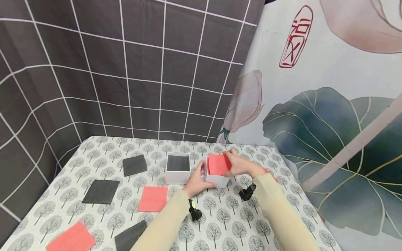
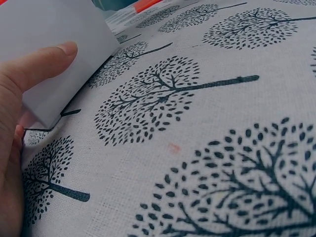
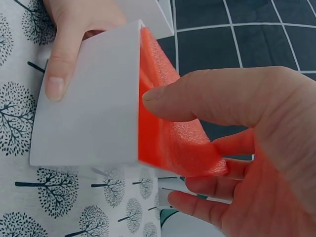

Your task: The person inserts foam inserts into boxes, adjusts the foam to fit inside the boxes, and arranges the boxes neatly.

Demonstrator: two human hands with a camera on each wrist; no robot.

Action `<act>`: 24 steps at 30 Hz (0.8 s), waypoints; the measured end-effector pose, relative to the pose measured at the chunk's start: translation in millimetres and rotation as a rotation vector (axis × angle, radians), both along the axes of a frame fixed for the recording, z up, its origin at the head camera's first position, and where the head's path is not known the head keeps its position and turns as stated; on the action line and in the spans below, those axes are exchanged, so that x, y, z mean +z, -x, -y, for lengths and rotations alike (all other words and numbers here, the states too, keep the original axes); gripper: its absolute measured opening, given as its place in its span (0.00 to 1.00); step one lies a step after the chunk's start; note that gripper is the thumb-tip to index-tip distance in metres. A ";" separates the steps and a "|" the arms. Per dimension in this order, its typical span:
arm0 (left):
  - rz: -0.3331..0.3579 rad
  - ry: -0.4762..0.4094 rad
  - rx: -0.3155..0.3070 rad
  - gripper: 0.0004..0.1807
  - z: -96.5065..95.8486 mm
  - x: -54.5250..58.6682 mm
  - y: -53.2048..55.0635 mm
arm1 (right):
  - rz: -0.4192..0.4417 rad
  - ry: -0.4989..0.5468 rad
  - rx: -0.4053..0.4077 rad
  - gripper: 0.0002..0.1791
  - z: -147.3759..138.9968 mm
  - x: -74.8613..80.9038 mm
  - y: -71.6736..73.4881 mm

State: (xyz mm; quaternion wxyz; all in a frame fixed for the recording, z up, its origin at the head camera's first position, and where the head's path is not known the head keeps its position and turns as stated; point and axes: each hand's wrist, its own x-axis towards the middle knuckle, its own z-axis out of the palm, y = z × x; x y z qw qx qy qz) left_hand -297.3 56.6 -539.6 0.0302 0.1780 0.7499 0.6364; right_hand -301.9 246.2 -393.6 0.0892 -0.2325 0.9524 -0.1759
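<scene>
A white open-topped box (image 1: 221,182) stands on the tree-print cloth. My left hand (image 1: 198,181) grips its left side, the thumb (image 2: 47,64) lying across the front wall in the left wrist view. Over the opening, a square red foam-like sheet (image 1: 218,164) is tilted, with its lower part inside the box. My right hand (image 1: 239,165) holds this sheet at its right side. In the right wrist view the thumb (image 3: 197,96) rests on the red face, and the other fingers are behind the far edge. Left of my left hand stands a second white box (image 1: 178,177) holding a black sheet (image 1: 178,163).
Black sheets (image 1: 101,191) and red sheets (image 1: 153,199) lie spread over the left part of the table. Another red sheet (image 1: 272,174) is partly hidden behind my right forearm. A dark grid-pattern curtain (image 1: 141,69) and a floral curtain (image 1: 329,132) hang around the table.
</scene>
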 end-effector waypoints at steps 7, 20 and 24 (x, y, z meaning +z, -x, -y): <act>0.014 0.000 0.002 0.61 -0.5 2.2 0.2 | 0.036 -0.060 0.002 0.53 4.7 3.1 4.6; 0.012 0.002 0.004 0.61 0.3 5.0 -0.1 | 0.130 -0.160 -0.037 0.51 14.5 17.9 11.4; 0.021 0.001 -0.002 0.62 0.5 5.0 -0.9 | 0.109 -0.141 -0.029 0.51 16.1 10.7 10.8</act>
